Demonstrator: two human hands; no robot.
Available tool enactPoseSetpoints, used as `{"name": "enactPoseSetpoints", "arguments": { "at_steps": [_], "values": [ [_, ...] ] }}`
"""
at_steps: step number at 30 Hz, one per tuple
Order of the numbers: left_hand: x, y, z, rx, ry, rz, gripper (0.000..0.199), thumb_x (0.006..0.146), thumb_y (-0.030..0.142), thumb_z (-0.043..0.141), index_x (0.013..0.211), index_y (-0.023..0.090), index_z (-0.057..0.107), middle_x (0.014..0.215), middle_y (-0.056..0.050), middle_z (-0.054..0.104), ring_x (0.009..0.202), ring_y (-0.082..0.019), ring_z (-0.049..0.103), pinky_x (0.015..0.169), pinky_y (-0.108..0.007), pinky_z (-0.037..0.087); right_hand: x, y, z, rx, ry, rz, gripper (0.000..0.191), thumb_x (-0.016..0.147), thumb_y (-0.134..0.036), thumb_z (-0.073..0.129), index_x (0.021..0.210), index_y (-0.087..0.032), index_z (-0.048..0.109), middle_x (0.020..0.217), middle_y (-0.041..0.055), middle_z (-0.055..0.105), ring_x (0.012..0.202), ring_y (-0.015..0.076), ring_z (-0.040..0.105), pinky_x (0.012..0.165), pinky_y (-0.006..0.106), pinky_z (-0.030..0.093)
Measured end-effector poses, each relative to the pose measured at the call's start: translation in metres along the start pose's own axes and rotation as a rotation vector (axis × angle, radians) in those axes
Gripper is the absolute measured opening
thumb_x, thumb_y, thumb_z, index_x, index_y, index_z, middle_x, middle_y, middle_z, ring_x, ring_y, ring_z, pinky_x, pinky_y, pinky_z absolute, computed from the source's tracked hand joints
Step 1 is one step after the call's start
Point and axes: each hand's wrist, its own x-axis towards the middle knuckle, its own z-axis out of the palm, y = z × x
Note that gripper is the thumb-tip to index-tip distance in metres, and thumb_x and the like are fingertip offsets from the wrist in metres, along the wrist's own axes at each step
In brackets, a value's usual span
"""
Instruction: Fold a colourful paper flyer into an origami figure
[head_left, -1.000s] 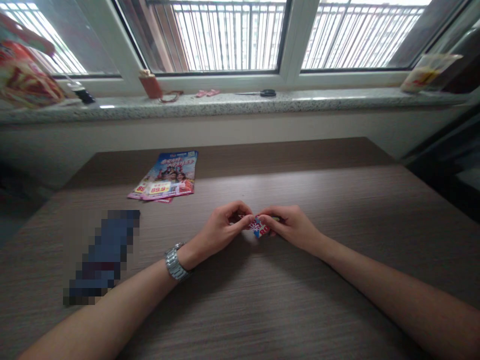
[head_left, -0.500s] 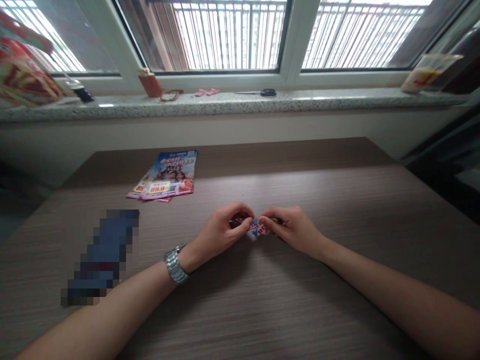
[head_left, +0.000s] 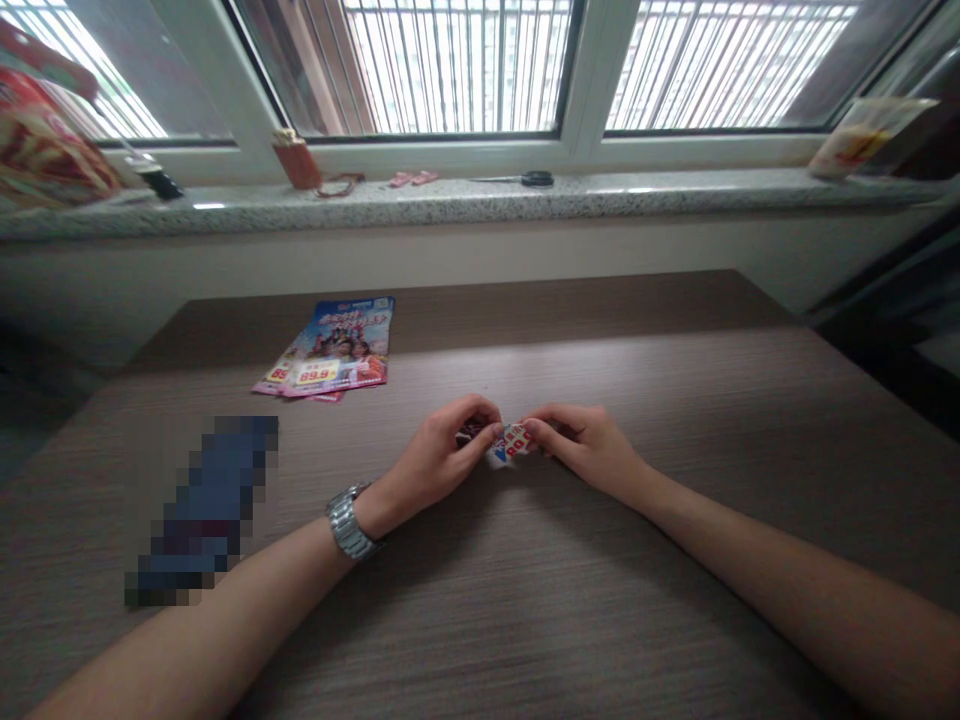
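The left hand [head_left: 450, 440] and the right hand [head_left: 585, 440] are both clamping on a small printed paper [head_left: 514, 440], each pinching a side of it between the thumb and curled fingers. The paper is spanning the short gap between the 2 thumbs, probably because a grip at both sides is keeping so small a piece steady and its edges under control. It is showing red, white and blue print and a pointed lower edge, and it is looking thin and seemingly folded; whether it is touching the table [head_left: 637, 600] below, I cannot tell. The forearms are slanting inward over the tabletop, perhaps for support. A metal watch [head_left: 352, 522] with shiny links is circling the left wrist. Beyond the left hand and to its left, glossy leaflets [head_left: 341, 345] are lying flat and overlapping, likely set aside to leave room for the hands. Nearer, left of the watch, a dark blue thing [head_left: 214, 500] is lying pixelated past recognition. The wood-grained table is looking smooth and matte. Well beyond the hands, black-handled scissors [head_left: 536, 179] are resting on a speckled stone sill [head_left: 637, 197].
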Motion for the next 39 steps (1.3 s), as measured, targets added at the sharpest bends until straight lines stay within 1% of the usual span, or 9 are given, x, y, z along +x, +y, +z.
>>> {"name": "enactPoseSetpoints", "arguments": {
  "at_steps": [6,13,18,24,29,31,34,37,39],
  "values": [
    [0.0,0.001,0.002,0.009,0.012,0.006,0.013,0.1,0.027,0.057,0.094,0.016,0.061,0.085,-0.001,0.062,0.077,-0.013,0.057,0.072,-0.023,0.045,0.0,0.0,-0.002,-0.02,-0.017,0.016,0.035,0.1,-0.046,0.056,0.093,-0.018,0.075,0.07,0.0025,0.075,0.059,0.0139,0.066,0.056,0.022,0.047],
    [0.0,0.002,0.004,-0.021,0.0,-0.005,0.014,0.101,0.028,0.056,0.096,0.016,0.063,0.086,-0.002,0.065,0.078,-0.013,0.059,0.071,-0.023,0.046,0.001,-0.001,-0.006,-0.091,-0.014,-0.017,0.033,0.101,-0.043,0.056,0.091,-0.02,0.076,0.068,0.0011,0.075,0.061,0.014,0.067,0.058,0.023,0.045],
    [0.0,0.002,0.003,-0.009,-0.04,0.006,0.019,0.101,0.034,0.058,0.102,0.017,0.067,0.092,-0.003,0.07,0.082,-0.014,0.063,0.074,-0.024,0.048,0.001,-0.001,-0.004,-0.079,-0.029,-0.028,0.032,0.101,-0.042,0.056,0.089,-0.02,0.077,0.068,0.0003,0.074,0.061,0.0135,0.066,0.058,0.023,0.044],
    [0.0,0.002,0.001,0.061,-0.033,0.038,0.02,0.101,0.033,0.058,0.096,0.018,0.069,0.091,-0.003,0.068,0.083,-0.015,0.061,0.076,-0.025,0.045,0.0,-0.001,0.0,-0.041,-0.061,-0.022,0.032,0.1,-0.04,0.056,0.087,-0.019,0.076,0.068,0.0007,0.073,0.062,0.0133,0.065,0.058,0.022,0.045],
    [0.001,0.003,0.0,0.081,-0.029,0.04,0.018,0.101,0.029,0.058,0.094,0.017,0.069,0.089,-0.003,0.066,0.082,-0.015,0.059,0.074,-0.025,0.044,0.0,0.001,0.002,-0.038,-0.055,-0.051,0.025,0.099,-0.037,0.058,0.095,-0.019,0.076,0.078,0.0011,0.075,0.065,0.0127,0.065,0.061,0.022,0.048],
    [0.002,0.002,0.0,0.087,-0.016,0.034,0.018,0.102,0.029,0.057,0.095,0.017,0.069,0.089,-0.003,0.066,0.082,-0.015,0.06,0.074,-0.026,0.044,0.0,0.002,0.003,-0.046,-0.049,-0.07,0.022,0.099,-0.036,0.06,0.106,-0.02,0.075,0.084,0.0011,0.076,0.065,0.0122,0.065,0.062,0.023,0.049],
    [0.002,-0.002,0.0,0.108,0.022,0.022,0.018,0.101,0.028,0.057,0.095,0.017,0.069,0.089,-0.004,0.067,0.082,-0.016,0.06,0.075,-0.027,0.045,0.0,0.005,0.002,-0.092,-0.038,-0.144,0.026,0.097,-0.031,0.063,0.121,-0.023,0.069,0.094,0.0027,0.075,0.068,0.0123,0.065,0.065,0.024,0.052],
    [0.002,-0.004,0.0,0.124,0.057,0.019,0.015,0.1,0.026,0.058,0.094,0.017,0.068,0.089,-0.004,0.067,0.082,-0.016,0.061,0.075,-0.027,0.046,0.002,0.008,0.0,-0.16,-0.052,-0.243,0.024,0.097,-0.026,0.063,0.12,-0.024,0.068,0.105,0.006,0.073,0.084,0.0155,0.067,0.074,0.028,0.055],
    [0.001,-0.004,0.001,0.138,0.064,0.027,0.014,0.1,0.025,0.059,0.093,0.017,0.068,0.089,-0.003,0.066,0.081,-0.016,0.061,0.074,-0.027,0.046,0.004,0.01,-0.002,-0.185,-0.058,-0.275,0.02,0.098,-0.025,0.062,0.117,-0.024,0.069,0.106,0.0068,0.072,0.089,0.0168,0.067,0.078,0.029,0.054]
  ]
}}
